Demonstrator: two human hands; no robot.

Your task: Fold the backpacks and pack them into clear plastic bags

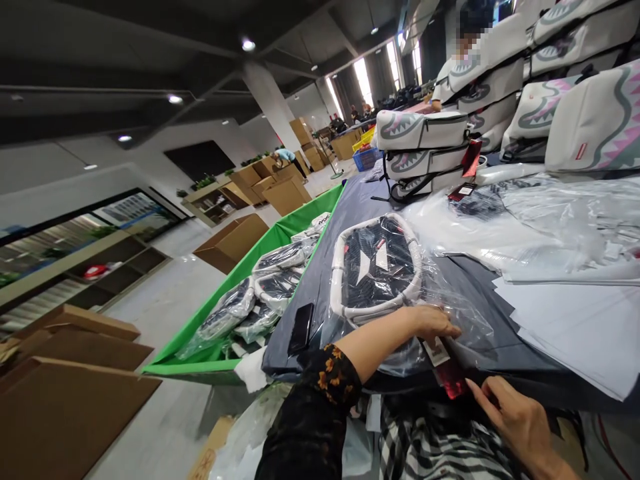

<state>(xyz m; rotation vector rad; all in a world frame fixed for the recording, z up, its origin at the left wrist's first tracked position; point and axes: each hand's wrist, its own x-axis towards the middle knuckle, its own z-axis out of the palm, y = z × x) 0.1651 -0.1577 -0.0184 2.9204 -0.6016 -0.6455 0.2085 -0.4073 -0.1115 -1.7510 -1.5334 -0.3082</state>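
A backpack with a black mesh back panel and pale edges lies flat in a clear plastic bag on the dark-covered table. My left hand is closed on the loose end of the bag, fingers bent to the right. Just below it hangs a red tag with a white label, partly under the plastic. My right hand is at the table's front edge, thumb tip close beside the tag's lower end. Its thumb and forefinger are apart; the other fingers curl in.
A black phone lies at the table's left edge. Beside the table, a green bin holds several bagged backpacks. Stacked backpacks, plastic bags and white sheets occupy the right. A co-worker stands behind the stacks.
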